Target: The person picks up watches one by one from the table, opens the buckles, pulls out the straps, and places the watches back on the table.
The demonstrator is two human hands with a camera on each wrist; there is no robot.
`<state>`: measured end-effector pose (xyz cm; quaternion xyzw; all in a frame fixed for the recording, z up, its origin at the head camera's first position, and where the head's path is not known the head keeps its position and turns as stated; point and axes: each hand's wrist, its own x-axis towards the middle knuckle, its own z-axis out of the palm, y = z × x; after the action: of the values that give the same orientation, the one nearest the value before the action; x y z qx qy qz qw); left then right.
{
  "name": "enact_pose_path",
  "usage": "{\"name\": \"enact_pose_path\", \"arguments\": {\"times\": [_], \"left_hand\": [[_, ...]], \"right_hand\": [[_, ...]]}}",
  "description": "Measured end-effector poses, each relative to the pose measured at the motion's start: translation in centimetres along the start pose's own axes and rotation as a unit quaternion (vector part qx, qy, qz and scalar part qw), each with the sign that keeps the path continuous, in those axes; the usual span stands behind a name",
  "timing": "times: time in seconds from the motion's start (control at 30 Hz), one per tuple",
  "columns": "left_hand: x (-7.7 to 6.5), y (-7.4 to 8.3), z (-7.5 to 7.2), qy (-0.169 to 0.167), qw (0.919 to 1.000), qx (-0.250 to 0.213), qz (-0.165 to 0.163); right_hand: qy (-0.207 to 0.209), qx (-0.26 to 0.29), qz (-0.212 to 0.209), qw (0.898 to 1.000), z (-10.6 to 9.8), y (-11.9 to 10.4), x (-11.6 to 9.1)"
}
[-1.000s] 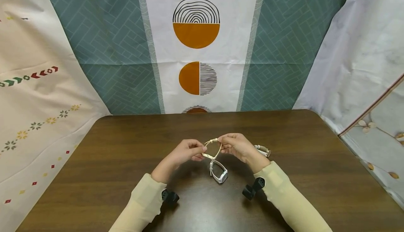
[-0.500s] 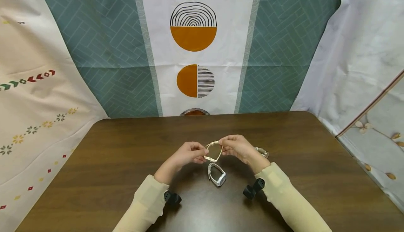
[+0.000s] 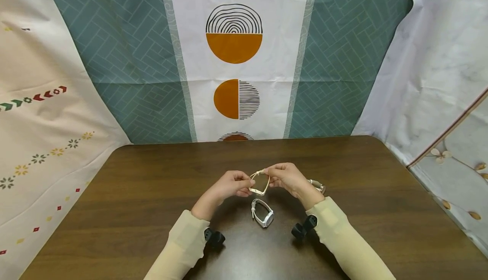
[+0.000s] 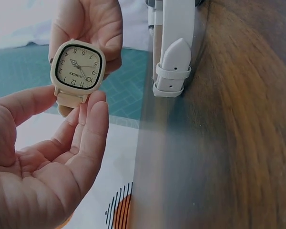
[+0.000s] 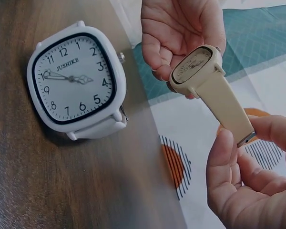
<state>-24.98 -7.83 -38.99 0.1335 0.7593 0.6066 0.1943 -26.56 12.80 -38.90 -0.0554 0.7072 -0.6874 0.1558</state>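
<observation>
Both hands hold a cream wristwatch (image 3: 257,192) with a rounded square dial, raised over the table. My left hand (image 3: 231,184) pinches its strap right beside the case between thumb and fingers. With thumb and fingers, my right hand (image 3: 285,177) pinches the strap near its metal buckle (image 5: 247,138). The strap forms a loop between the hands. Just below them, a white wristwatch (image 3: 263,214) stands on the table, its strap fastened in a loop. Its numbered dial (image 5: 76,78) faces the right wrist camera, and its strap (image 4: 176,59) shows in the left wrist view.
Another light-strapped watch (image 3: 318,185) lies on the brown wooden table (image 3: 145,195) beyond the right wrist, partly hidden by it. A patterned teal and white cloth (image 3: 282,115) hangs behind the far edge. Each wrist carries a black camera (image 3: 215,237).
The cream watch's case, at first overlapping the white watch's strap, now shows apart above it. My left hand has shifted slightly right. Both hands keep their hold, and the head view has tilted a little.
</observation>
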Motion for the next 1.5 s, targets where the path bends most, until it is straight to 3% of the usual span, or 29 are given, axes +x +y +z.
{"name": "enact_pose_path", "arguments": {"times": [0.77, 1.03, 1.5], "left_hand": [[0.8, -0.3, 0.6, 0.018, 0.9998, 0.003, -0.012], [1.3, -0.4, 0.9, 0.015, 0.9991, -0.037, -0.01], [1.2, -0.6, 1.1, 0.038, 0.9976, -0.057, -0.003]], "right_hand": [[-0.02, 0.0, -0.001, 1.0, 0.5, 0.6, 0.0], [-0.025, 0.002, -0.004, 1.0, 0.5, 0.8, 0.0], [-0.029, 0.006, -0.017, 0.999, 0.9, 0.7, 0.0]]}}
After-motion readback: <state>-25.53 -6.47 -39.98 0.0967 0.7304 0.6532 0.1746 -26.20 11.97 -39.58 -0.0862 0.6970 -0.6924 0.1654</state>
